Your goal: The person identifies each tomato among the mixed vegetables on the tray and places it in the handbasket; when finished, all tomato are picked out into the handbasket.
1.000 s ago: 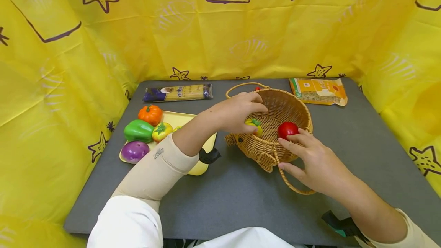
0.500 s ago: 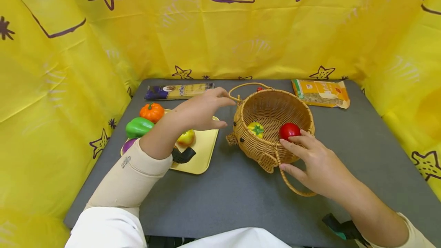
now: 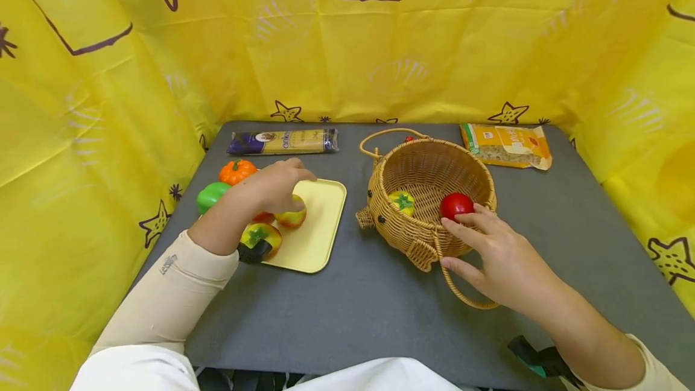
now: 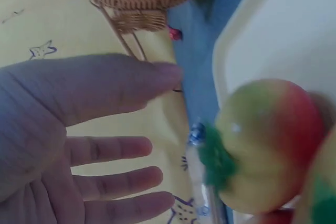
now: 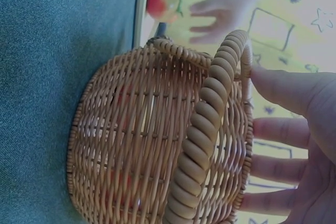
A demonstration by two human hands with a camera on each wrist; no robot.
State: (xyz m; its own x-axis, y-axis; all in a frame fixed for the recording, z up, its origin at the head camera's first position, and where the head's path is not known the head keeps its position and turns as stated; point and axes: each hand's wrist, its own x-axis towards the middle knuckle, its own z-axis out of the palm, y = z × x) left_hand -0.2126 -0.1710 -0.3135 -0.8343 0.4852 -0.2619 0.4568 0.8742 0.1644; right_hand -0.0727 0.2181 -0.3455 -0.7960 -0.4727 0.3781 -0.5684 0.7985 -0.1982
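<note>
My left hand (image 3: 274, 186) is over the pale yellow tray (image 3: 328, 216), fingers extended, holding nothing. Close by its thumb lies a round yellow-red toy fruit (image 3: 291, 216); in the left wrist view a yellow-red fruit with green leaves (image 4: 268, 140) lies beyond the fingertips. Another toy fruit with a green star-shaped leaf (image 3: 263, 237) shows beside the wrist. With straight, relaxed fingers, my right hand (image 3: 499, 252) touches the rim of the wicker basket (image 3: 407, 240), its thumb against the handle (image 5: 202, 129). Inside the basket lie a red round toy (image 3: 455, 206) and a yellow one with green leaves (image 3: 403, 201).
An orange toy pumpkin (image 3: 237, 171) and a green toy pepper (image 3: 210, 197) are at the tray's left. Along the back of the grey table (image 3: 347, 330) lie a pasta packet (image 3: 283, 142) and an orange bag (image 3: 507, 146). Yellow patterned cloth (image 3: 358, 65) encloses the table.
My left hand has left the basket, where the yellow toy fruit now lies uncovered, and moved left over the tray. My right hand has stayed at the basket rim.
</note>
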